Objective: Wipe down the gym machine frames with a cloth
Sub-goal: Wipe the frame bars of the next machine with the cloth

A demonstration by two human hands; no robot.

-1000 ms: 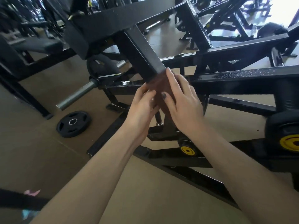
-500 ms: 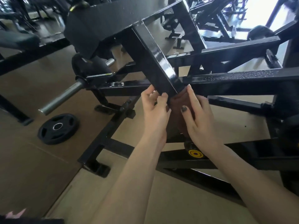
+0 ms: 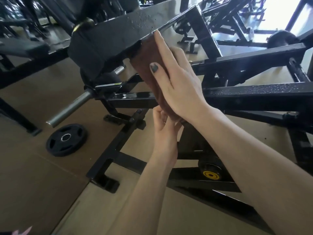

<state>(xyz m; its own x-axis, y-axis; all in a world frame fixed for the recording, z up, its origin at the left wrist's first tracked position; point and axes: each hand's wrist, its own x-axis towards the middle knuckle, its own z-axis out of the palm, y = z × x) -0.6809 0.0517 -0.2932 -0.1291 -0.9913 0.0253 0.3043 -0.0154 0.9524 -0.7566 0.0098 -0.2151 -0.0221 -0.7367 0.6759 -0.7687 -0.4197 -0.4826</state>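
The right hand (image 3: 179, 85) is pressing the brown cloth (image 3: 149, 65) with straight fingers against the slanted black frame beam (image 3: 118, 34), and the left hand (image 3: 165, 131), just below it, is pinching the cloth's lower end with curled fingers. The cloth is lying between the right palm and the beam, and a weight plate (image 3: 66, 139) is lying on the floor well to the left of the left hand.

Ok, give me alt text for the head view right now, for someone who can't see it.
A right hand presses a brown cloth flat against a black machine frame post, while the left hand pinches the cloth's lower end. A weight plate lies on the floor to the left.
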